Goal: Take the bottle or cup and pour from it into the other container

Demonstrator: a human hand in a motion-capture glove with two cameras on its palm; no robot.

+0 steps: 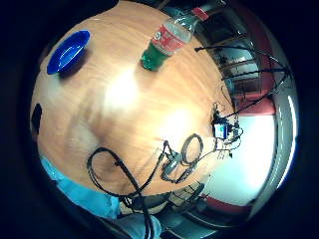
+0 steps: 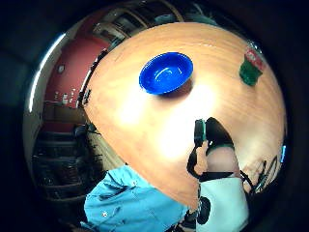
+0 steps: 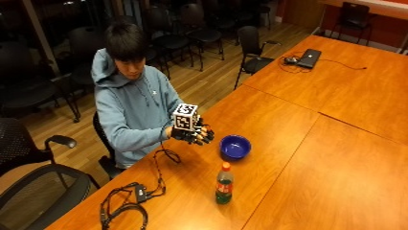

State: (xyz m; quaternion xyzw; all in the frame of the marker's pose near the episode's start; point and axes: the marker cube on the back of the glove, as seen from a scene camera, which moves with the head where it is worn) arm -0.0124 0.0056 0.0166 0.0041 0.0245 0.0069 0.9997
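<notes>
From the outside view, the gloved right hand (image 3: pixel 193 134) is held up above the near edge of the desk (image 3: pixel 331 143), in front of the person's chest, and it grips nothing; its fingers hang loosely curled, pointing out over the desk. The soda bottle (image 3: pixel 223 183) stands upright on the desk, long axis vertical, with an orange cap, a red label and green liquid low in it. It lies to the person's right of the hand and farther out over the desk, clearly apart from it. The blue bowl (image 3: pixel 235 146) sits on the desk almost straight out from the hand and nearer to it than the bottle is; bowl and bottle stand near each other but do not touch. I judge that the coming reach must swing sideways toward the bottle and come at its upright body from the side, and that the gloved right hand is the one placed for it. The other hand is not plainly seen. The little-finger palm view shows the bottle (image 1: pixel 169 41) and bowl (image 1: pixel 69 51) well apart across the desk, the bottle's cap close to the picture's edge. Whether the cap is screwed tight cannot be told. The bowl's (image 2: pixel 166 72) inside looks bare in the thumb-side view, where only part of the bottle (image 2: pixel 251 67) shows.
</notes>
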